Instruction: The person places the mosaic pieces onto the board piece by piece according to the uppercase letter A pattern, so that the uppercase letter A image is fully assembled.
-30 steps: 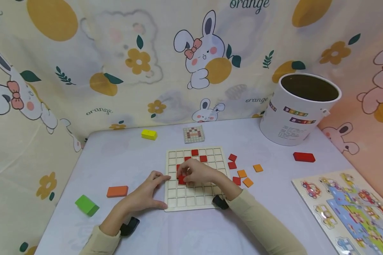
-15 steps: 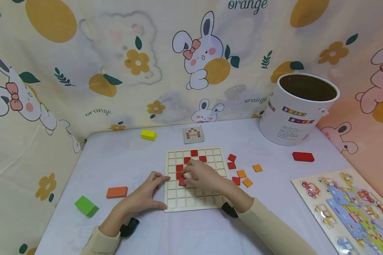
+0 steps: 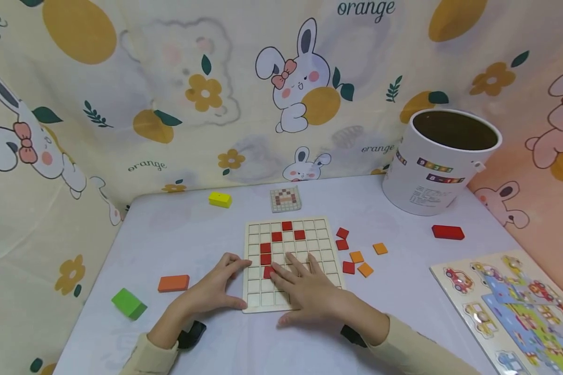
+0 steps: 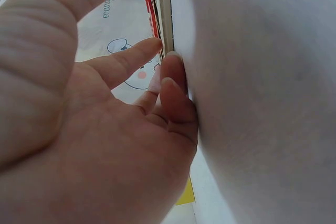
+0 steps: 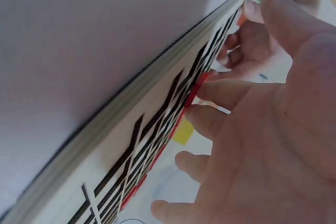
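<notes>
A pale wooden grid board [image 3: 254, 299] lies on the table with several red square tiles [image 3: 265, 248] in its cells. My right hand [image 3: 311, 294] is spread over the board's lower part, its index fingertip at the lowest red tile [image 3: 269, 271]. In the right wrist view, fingertips touch that red tile [image 5: 197, 88], which stands a little proud of the grid; the fingers [image 5: 226, 94] are nearly straight. My left hand [image 3: 214, 284] rests against the board's left edge, index finger above and thumb at the near corner. The left wrist view shows its fingers [image 4: 173, 98] against the edge.
Loose red tiles [image 3: 342, 244] and orange tiles [image 3: 365, 269] lie right of the board. Behind it is a pattern card [image 3: 285, 199]. Yellow [image 3: 220, 199], orange [image 3: 173, 283], green [image 3: 129, 304] and red [image 3: 448, 232] blocks lie around. A white bucket [image 3: 422, 177] and picture puzzle [image 3: 474, 276] stand right.
My right hand has let go of the lowest red tile, drawn back toward the near right and spread its fingers. The tile lies in the second column. The left hand stays at the edge.
</notes>
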`<state>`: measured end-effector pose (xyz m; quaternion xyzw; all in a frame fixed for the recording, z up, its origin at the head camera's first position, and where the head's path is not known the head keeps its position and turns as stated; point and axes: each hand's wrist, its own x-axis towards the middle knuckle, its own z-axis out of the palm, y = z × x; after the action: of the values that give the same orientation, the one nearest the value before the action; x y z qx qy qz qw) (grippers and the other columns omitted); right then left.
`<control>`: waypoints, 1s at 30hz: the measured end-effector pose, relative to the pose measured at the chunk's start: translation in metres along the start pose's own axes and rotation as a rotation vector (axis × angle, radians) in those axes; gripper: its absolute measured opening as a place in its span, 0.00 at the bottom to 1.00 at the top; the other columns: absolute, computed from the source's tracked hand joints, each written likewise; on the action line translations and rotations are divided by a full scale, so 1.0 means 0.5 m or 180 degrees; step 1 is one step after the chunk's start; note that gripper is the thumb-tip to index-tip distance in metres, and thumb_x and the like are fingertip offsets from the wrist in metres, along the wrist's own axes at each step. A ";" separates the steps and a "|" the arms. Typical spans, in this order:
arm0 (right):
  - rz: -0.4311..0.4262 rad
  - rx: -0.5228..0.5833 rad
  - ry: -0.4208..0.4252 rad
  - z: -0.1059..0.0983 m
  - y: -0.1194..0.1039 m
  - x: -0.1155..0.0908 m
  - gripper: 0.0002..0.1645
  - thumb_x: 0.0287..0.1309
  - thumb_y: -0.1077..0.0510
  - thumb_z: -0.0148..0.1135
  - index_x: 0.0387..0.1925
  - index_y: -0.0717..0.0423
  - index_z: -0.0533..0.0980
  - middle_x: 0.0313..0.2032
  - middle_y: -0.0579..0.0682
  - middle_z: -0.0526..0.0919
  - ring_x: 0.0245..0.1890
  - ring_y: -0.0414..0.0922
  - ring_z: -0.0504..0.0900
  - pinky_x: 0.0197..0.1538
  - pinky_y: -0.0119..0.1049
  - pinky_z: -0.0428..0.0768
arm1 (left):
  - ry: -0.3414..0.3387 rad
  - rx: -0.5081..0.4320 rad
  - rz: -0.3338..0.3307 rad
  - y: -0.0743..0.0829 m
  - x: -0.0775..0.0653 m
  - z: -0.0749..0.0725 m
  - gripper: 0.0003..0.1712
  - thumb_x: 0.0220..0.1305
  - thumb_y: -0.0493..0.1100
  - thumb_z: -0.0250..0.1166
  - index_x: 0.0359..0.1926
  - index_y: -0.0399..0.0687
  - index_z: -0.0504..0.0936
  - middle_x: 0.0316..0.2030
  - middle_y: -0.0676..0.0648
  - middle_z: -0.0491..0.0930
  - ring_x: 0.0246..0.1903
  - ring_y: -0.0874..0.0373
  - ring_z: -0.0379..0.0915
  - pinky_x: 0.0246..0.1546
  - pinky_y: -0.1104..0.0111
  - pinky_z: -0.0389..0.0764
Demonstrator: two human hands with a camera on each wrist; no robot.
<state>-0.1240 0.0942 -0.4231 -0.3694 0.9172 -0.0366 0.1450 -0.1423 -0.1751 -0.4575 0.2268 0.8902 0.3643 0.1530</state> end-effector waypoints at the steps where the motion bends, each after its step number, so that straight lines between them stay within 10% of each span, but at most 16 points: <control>1: -0.0011 -0.0001 0.0005 -0.001 -0.001 0.000 0.58 0.56 0.22 0.54 0.77 0.48 0.55 0.78 0.47 0.49 0.77 0.58 0.39 0.68 0.69 0.41 | -0.0003 -0.0003 -0.0007 0.000 0.000 0.000 0.53 0.44 0.51 0.82 0.70 0.47 0.68 0.54 0.50 0.62 0.50 0.57 0.61 0.51 0.62 0.69; 15: 0.0015 0.0209 0.0272 -0.011 0.026 0.011 0.50 0.62 0.30 0.58 0.76 0.52 0.59 0.77 0.50 0.52 0.77 0.57 0.42 0.69 0.68 0.42 | 0.0013 0.0013 -0.0036 -0.003 0.001 -0.002 0.53 0.43 0.52 0.82 0.70 0.49 0.68 0.55 0.51 0.62 0.50 0.56 0.61 0.51 0.62 0.69; 25: 0.0724 0.2158 0.1171 -0.042 0.272 -0.024 0.27 0.61 0.67 0.64 0.62 0.65 0.73 0.64 0.64 0.72 0.65 0.63 0.66 0.65 0.61 0.65 | -0.0002 -0.0011 -0.0063 -0.002 0.004 0.000 0.54 0.43 0.51 0.83 0.70 0.48 0.68 0.54 0.51 0.61 0.51 0.57 0.60 0.51 0.62 0.69; 30: 0.0887 0.2433 0.1148 -0.022 0.337 -0.036 0.24 0.60 0.72 0.59 0.59 0.64 0.76 0.59 0.62 0.76 0.60 0.61 0.71 0.61 0.58 0.71 | -0.0027 -0.0007 -0.0051 -0.002 0.003 0.001 0.54 0.43 0.52 0.83 0.71 0.47 0.68 0.55 0.50 0.61 0.50 0.57 0.60 0.50 0.63 0.68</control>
<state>-0.2275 0.2282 -0.4379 -0.1499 0.8894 -0.4170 0.1124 -0.1436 -0.1750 -0.4588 0.2211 0.8909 0.3630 0.1600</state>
